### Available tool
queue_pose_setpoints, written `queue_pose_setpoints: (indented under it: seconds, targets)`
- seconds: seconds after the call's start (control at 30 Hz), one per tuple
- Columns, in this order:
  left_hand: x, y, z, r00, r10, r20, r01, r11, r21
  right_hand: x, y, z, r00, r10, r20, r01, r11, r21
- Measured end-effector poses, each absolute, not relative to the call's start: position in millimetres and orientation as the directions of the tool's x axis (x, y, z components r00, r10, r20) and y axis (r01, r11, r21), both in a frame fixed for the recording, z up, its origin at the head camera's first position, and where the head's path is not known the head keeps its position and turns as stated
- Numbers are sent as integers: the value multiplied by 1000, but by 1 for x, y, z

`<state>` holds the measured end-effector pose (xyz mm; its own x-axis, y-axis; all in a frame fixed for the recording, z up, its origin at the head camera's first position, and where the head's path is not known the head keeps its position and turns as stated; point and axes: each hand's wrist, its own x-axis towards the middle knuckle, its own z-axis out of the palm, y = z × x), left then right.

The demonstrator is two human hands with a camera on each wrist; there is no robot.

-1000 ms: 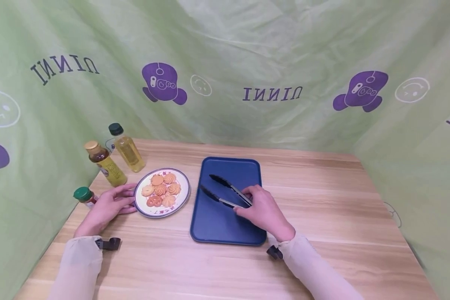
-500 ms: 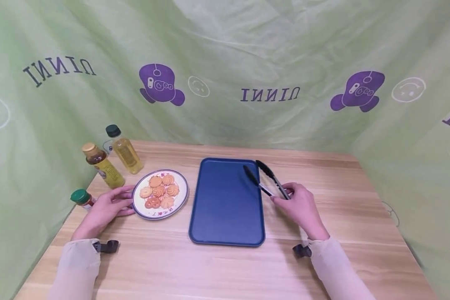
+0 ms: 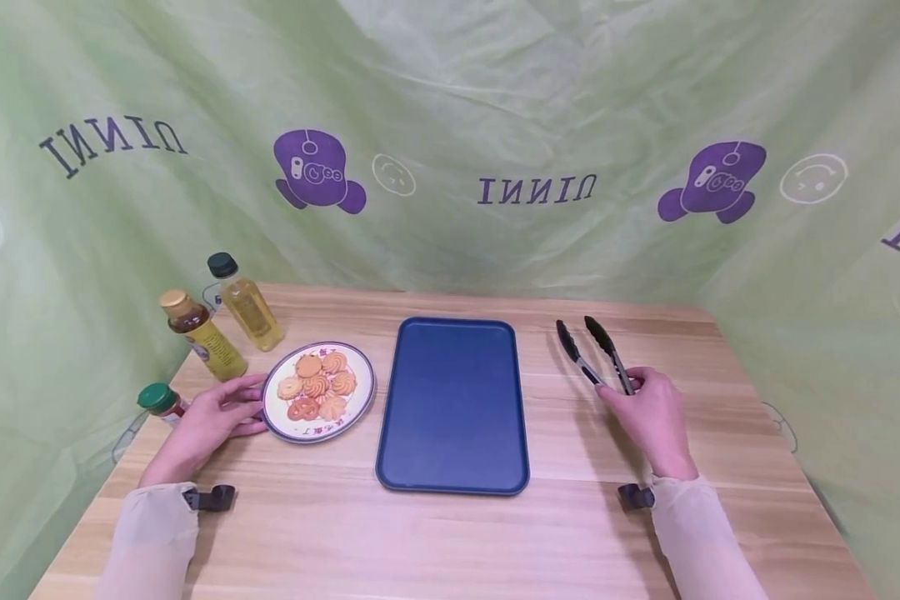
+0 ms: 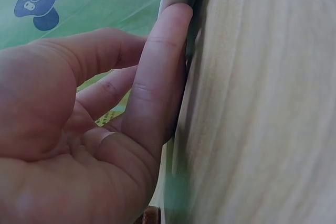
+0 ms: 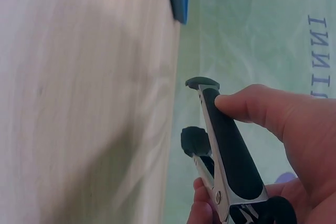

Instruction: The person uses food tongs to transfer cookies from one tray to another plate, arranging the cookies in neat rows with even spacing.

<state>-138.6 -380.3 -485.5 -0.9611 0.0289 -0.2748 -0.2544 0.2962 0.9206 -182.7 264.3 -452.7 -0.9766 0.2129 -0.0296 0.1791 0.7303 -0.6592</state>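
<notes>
My left hand (image 3: 206,429) rests its fingers against the left rim of a white, blue-edged plate (image 3: 362,382). In the left wrist view a fingertip (image 4: 178,17) touches the rim close to the tabletop. Several cookies (image 3: 315,386) lie on the plate. To the right of the blue tray (image 3: 450,408), my right hand (image 3: 654,421) holds a pair of tongs (image 3: 606,343) above the table, black tips spread apart and facing away from me. The right wrist view shows the thumb on the black grip of the tongs (image 5: 233,150) and fingers on the other arm.
Left of the plate stand a green-lidded jar (image 3: 163,402), a brown-capped bottle (image 3: 213,346) and a green-capped bottle of yellow liquid (image 3: 251,312). The wooden table (image 3: 435,542) meets a green curtain (image 3: 450,242) at the back and sides.
My right hand has carried the tongs from over the tray to the right, past its edge. My left hand stays at the plate's rim.
</notes>
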Motion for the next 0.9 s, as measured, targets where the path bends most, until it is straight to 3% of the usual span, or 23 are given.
queue_pose_setpoints:
  seconds: [0.47,0.9]
  targets:
    - [-138,-380,-484,-961,34,-276,-254,293,922,-180,271,-470,-961,274,46,187,759,-623]
    - [-139,-383,-486,-960,38,-277,-254,297,921,-170,270,-471,-965,256,64,174,800,-574]
